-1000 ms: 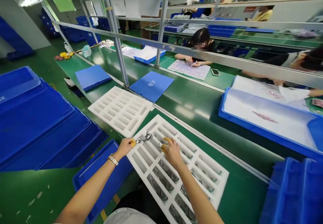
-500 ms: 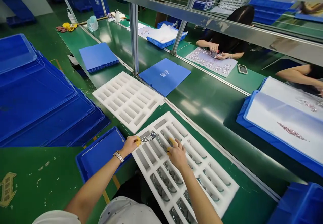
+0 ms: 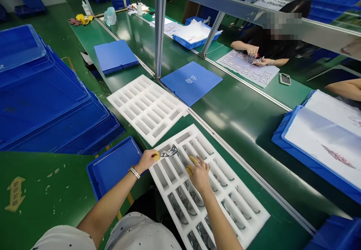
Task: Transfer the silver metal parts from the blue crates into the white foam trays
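Observation:
A shiny curved metal part [image 3: 170,151] is pinched at one end by my left hand [image 3: 149,159], over the upper left slots of a white foam tray [image 3: 261,220]. Yellow covers wrap some fingertips on both hands. My right hand [image 3: 199,173] hovers over or rests on the tray's middle, its fingers apart; I see nothing in it. Similar shiny parts [image 3: 193,193] lie in many slots, while several slots at the left corner hold none. Behind this tray lies a second white foam tray [image 3: 146,109] with no parts visible in it.
Blue sheets [image 3: 191,82] and a stack of blue sheets [image 3: 115,56] lie beyond the trays. Blue bins [image 3: 45,103] stand at left, a blue tray [image 3: 113,167] below. Metal posts [image 3: 160,32] rise from the bench. Across it, a person's hands [image 3: 259,56] handle small parts; a paper-lined blue tray [image 3: 284,129] sits right.
The camera view has shifted slightly. My left hand still pinches the metal part at nearly the same spot over the tray. The fingers of my right hand have spread a little.

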A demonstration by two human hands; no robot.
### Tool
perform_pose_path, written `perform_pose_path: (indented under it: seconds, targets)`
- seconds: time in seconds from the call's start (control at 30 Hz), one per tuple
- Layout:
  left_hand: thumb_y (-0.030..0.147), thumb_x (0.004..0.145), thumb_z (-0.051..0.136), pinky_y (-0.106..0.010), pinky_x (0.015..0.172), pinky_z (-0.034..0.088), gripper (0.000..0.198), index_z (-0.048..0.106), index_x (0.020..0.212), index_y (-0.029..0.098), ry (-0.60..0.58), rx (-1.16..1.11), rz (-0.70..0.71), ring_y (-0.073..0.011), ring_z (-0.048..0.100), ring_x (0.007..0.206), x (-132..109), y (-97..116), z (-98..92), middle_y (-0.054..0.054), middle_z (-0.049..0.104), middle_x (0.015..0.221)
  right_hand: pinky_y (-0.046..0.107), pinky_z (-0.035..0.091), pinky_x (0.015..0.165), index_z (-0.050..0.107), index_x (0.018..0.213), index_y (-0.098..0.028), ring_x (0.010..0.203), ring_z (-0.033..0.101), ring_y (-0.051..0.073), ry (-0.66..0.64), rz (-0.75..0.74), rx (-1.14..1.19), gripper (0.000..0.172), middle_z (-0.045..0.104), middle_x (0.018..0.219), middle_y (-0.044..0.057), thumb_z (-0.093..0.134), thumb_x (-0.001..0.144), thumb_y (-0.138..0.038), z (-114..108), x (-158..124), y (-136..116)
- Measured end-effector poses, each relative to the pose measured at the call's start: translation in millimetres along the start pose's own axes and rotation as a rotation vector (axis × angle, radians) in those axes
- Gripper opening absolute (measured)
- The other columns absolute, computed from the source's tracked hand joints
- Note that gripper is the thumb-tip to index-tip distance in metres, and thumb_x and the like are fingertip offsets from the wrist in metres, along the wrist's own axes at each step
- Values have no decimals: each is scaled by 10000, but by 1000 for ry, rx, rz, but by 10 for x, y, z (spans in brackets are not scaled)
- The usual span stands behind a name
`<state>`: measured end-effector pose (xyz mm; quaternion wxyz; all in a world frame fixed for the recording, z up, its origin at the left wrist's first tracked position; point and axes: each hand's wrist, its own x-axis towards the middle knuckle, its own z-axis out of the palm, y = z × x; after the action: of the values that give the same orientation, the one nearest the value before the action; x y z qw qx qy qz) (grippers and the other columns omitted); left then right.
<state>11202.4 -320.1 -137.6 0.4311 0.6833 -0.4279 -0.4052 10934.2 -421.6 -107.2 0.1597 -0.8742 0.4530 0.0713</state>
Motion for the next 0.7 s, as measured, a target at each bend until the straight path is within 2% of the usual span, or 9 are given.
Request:
perform_pose_path:
  seconds: [0.23, 0.3, 0.43, 0.57, 0.63, 0.7]
  targets:
    - [188, 725, 538, -214, 542, 387, 130, 653, 682, 147, 2, 18, 11, -113, 523, 592, -8, 15, -4, -1, 624, 653, 620, 218, 1153, 758, 1021, -253, 1480, 227, 337, -47, -42, 27, 376, 663, 1109, 131, 405, 921, -171, -15, -6, 135]
    - [184, 726, 542, -211, 538, 382, 130, 660, 686, 146, 5, 36, 10, -111, 522, 589, -8, 30, -9, -1, 626, 651, 653, 221, 1138, 760, 1020, -245, 1483, 210, 361, -63, -28, -20, 385, 649, 1199, 142, 392, 932, -172, -26, 30, 72]
    - [182, 735, 543, -211, 540, 384, 139, 673, 703, 145, -5, 63, 6, -115, 530, 595, -9, 62, -14, -6, 638, 661, 766, 177, 1085, 772, 943, -212, 1492, 144, 441, -159, -19, -169, 364, 526, 1445, 134, 418, 910, -136, -84, 189, -147]
    - [177, 741, 535, -214, 545, 372, 135, 655, 687, 146, -1, 123, 29, -110, 510, 585, -17, 102, -15, 1, 619, 647, 826, 163, 1039, 773, 932, -182, 1472, 191, 479, -233, -48, -284, 347, 555, 1414, 158, 448, 867, -80, -179, 256, -210]
    - [165, 740, 526, -212, 546, 358, 136, 647, 680, 148, -32, 182, 36, -106, 501, 583, -26, 145, -40, 10, 600, 636, 833, 212, 1016, 766, 912, -181, 1450, 245, 486, -175, -93, -291, 306, 557, 1414, 162, 471, 878, -105, -219, 166, -152]
    - [145, 728, 523, -212, 537, 333, 134, 637, 658, 150, -92, 265, 46, -102, 489, 576, -37, 216, -88, 17, 578, 623, 769, 318, 1013, 753, 976, -194, 1384, 380, 450, 6, -143, -262, 286, 583, 1382, 161, 482, 906, -136, -258, 9, -77]
